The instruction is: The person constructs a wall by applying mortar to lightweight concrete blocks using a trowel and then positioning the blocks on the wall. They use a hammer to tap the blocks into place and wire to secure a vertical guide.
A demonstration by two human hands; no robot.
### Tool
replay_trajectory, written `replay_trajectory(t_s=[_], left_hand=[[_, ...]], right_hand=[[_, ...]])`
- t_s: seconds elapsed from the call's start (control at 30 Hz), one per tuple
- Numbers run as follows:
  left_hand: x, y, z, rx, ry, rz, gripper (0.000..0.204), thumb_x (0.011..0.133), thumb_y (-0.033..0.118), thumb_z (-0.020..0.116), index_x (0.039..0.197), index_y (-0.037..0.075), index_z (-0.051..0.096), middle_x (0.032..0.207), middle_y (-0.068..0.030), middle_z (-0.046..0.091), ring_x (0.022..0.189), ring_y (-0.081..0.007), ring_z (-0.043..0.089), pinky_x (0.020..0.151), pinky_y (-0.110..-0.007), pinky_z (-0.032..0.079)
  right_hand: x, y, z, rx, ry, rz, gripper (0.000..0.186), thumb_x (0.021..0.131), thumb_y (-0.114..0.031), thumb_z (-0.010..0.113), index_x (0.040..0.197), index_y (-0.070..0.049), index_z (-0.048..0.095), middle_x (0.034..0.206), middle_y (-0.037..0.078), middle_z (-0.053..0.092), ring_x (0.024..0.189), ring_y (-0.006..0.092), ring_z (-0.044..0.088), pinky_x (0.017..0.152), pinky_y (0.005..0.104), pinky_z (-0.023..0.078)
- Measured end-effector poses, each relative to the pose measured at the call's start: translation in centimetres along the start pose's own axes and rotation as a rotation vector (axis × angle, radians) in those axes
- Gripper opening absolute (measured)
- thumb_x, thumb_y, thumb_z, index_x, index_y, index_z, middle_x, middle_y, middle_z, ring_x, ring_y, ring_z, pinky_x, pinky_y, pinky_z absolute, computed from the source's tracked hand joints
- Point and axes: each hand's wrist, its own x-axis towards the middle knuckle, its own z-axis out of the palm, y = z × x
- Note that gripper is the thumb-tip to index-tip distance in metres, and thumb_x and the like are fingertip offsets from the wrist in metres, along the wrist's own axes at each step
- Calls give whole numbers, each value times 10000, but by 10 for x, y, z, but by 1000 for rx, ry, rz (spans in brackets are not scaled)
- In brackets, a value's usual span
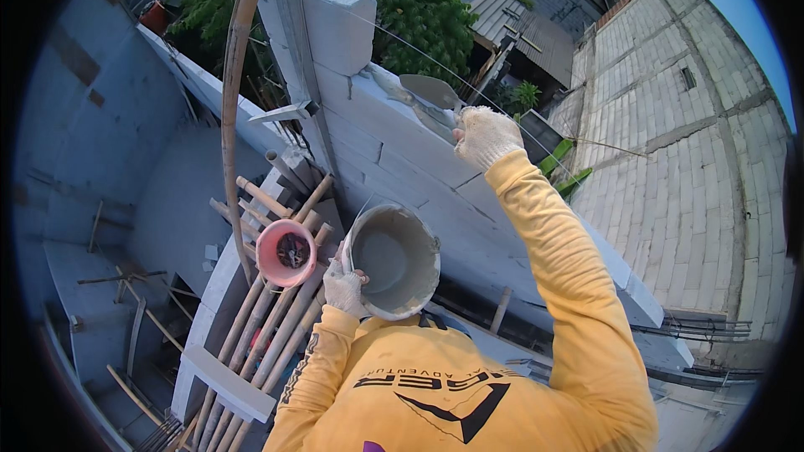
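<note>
In a white knitted glove, my right hand (489, 136) is closed round the handle of a trowel (431, 90). The trowel's rounded blade is over the top of a light block wall (402, 146), beside a smear of wet grey mortar (431, 120). My left hand (343, 287), gloved too, grips the rim of a bucket (394, 261) close to my body. Grey mortar coats the inside of that bucket. A large pale block (337, 21) stands on the wall to the left of the trowel.
Bamboo poles (268, 331) form a platform at left, bearing a pink bucket (286, 253) with dark small items inside. An upright bamboo pole (234, 84) and a metal post (303, 59) rise beside the wall. A taut string (419, 52) runs above the wall. Scaffolding drops away lower left.
</note>
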Motion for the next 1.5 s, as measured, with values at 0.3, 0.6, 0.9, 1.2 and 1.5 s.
replay_trajectory(t_s=[0.3,0.6,0.9,1.2,1.5], left_hand=[[19,11,-16,-57,-1,67,500,730,-86,490,1215,33,527,964,-88,605,715,-153,590,650,-276,535],[43,51,3,220,-139,192,491,755,-69,546,1239,13,561,915,-72,624,708,-137,593,624,-252,499],[31,81,39,156,-165,252,597,732,-50,560,1326,3,546,942,-53,627,704,-126,581,631,-245,481],[62,47,-19,-128,-43,112,480,767,-68,519,1242,3,532,867,-70,600,768,-188,624,707,-335,557],[40,81,10,-38,147,100,523,762,-54,480,1268,51,561,979,-59,639,856,-202,641,746,-340,568]], right_hand=[[-84,-2,9,68,86,-47,313,817,-286,683,1020,-48,669,959,164,682,914,326,683,790,426,543],[-140,-51,77,-83,-266,-370,228,715,-180,699,910,-61,699,920,123,681,878,309,673,779,413,544],[-143,-42,118,854,-647,-194,303,899,-332,631,925,-31,647,811,118,664,728,208,656,640,353,502],[-148,-37,112,1710,-714,28,282,900,-253,581,1018,1,616,712,23,542,572,116,510,546,247,436],[-40,-91,86,1978,-68,19,537,866,-287,639,1288,27,529,976,111,613,827,194,625,760,313,538]])
